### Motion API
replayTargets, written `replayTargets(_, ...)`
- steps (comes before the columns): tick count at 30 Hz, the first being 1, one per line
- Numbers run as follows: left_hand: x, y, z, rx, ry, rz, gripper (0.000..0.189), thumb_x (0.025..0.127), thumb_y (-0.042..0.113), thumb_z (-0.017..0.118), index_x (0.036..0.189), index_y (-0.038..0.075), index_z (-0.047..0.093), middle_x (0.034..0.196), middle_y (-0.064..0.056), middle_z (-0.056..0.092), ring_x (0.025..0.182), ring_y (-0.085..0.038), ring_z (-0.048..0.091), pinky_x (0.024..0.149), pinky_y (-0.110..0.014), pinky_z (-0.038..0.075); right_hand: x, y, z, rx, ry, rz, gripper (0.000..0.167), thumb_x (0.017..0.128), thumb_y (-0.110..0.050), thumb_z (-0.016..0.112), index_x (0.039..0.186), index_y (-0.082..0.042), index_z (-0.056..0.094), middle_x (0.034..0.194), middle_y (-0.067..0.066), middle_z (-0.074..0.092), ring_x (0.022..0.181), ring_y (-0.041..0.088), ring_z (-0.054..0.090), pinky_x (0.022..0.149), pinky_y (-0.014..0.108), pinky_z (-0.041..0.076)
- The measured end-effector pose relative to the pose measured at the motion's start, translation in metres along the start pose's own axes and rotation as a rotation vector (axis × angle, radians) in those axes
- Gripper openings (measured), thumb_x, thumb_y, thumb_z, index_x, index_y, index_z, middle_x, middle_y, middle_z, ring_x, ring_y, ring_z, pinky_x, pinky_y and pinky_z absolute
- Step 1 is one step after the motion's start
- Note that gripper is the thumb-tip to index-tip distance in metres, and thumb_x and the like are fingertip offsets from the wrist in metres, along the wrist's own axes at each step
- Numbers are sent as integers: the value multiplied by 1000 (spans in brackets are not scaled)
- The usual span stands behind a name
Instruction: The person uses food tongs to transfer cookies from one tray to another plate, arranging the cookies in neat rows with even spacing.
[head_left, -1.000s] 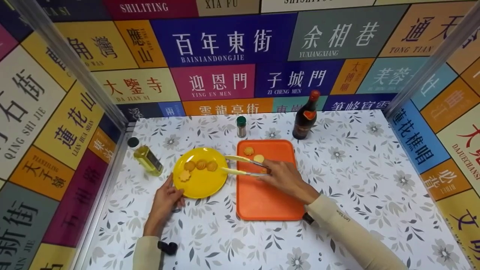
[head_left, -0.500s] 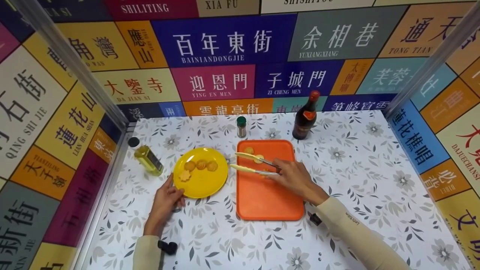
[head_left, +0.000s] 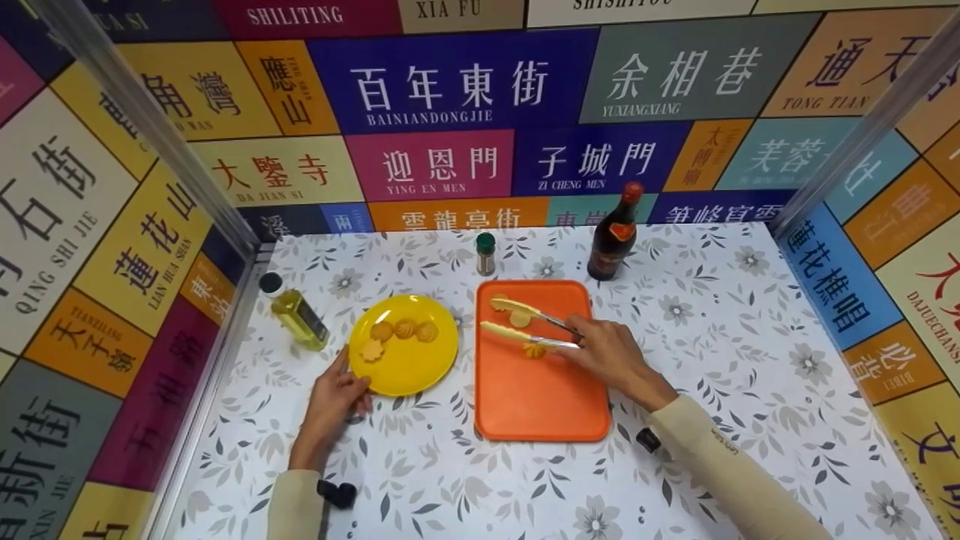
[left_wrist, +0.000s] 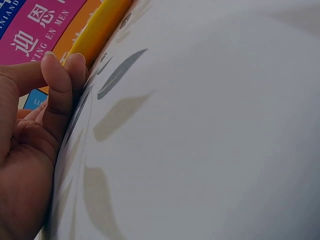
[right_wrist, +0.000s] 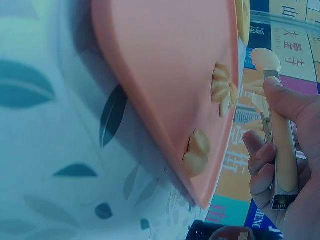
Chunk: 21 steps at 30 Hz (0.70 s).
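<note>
My left hand (head_left: 335, 394) pinches the near-left rim of a yellow plate (head_left: 409, 375); the left wrist view shows thumb and finger at its edge (left_wrist: 102, 30). On the plate lie several golden cookies (head_left: 405, 328), one of them flower-shaped (head_left: 371, 349). My right hand (head_left: 611, 352) grips metal tongs (head_left: 525, 336) with pale yellow tips. The tips are spread apart with nothing between them, over the upper part of an orange tray (head_left: 540, 397). Three cookies show on the tray; the tongs partly cover the farthest, and a ridged one (head_left: 534, 349) lies by the lower arm.
Left of the plate stands an oil bottle (head_left: 298, 315) with a dark cap. Behind the tray are a green-capped shaker (head_left: 486, 255) and a dark red-capped bottle (head_left: 613, 234). Printed panels (head_left: 450, 82) wall the flowered tabletop (head_left: 712, 360) at the back and sides.
My right hand has drawn the tongs rightward from the plate's edge to over the tray's cookies. The left hand and plate have stayed put.
</note>
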<state>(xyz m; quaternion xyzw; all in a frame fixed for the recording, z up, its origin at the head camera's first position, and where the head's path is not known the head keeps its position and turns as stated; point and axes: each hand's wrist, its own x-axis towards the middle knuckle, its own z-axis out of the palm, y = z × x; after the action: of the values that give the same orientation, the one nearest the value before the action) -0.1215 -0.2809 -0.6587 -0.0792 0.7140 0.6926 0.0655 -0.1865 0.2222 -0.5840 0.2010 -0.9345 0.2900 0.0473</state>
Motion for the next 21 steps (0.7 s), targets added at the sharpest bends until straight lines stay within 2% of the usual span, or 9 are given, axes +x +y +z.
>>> replayTargets(6, 0, 2, 0, -15, 6, -23, 82, 110, 10, 69, 178, 20, 24, 86, -25, 69, 59, -26, 64, 54, -30, 57, -4, 9, -6, -11, 11, 17, 34, 91, -40, 93, 100, -20, 66, 72, -5, 56, 60, 16, 52, 55, 34, 40)
replayTargets(12, 1, 1, -1, -8, 15, -36, 83, 109, 10, 70, 178, 20, 24, 85, -24, 69, 59, -26, 64, 54, -30, 57, -7, 15, -11, -18, -18, 33, 35, 93, -36, 92, 110, -16, 70, 76, -6, 59, 65, 15, 55, 60, 33, 45)
replayTargets(15, 1, 1, -1, -4, 8, -24, 84, 109, 9, 70, 178, 18, 22, 84, -24, 69, 58, -25, 63, 54, -30, 57, -9, 19, -13, -35, -16, 27, 36, 93, -36, 92, 111, -14, 70, 75, -6, 57, 65, 15, 54, 60, 33, 43)
replayTargets(21, 1, -1, -1, -28, -10, 21, 84, 108, 6, 69, 177, 14, 22, 82, -27, 67, 55, -25, 64, 53, -30, 57, -13, 25, -15, -70, 24, 20, 35, 92, -38, 92, 103, -14, 69, 71, -6, 54, 62, 17, 52, 57, 36, 39)
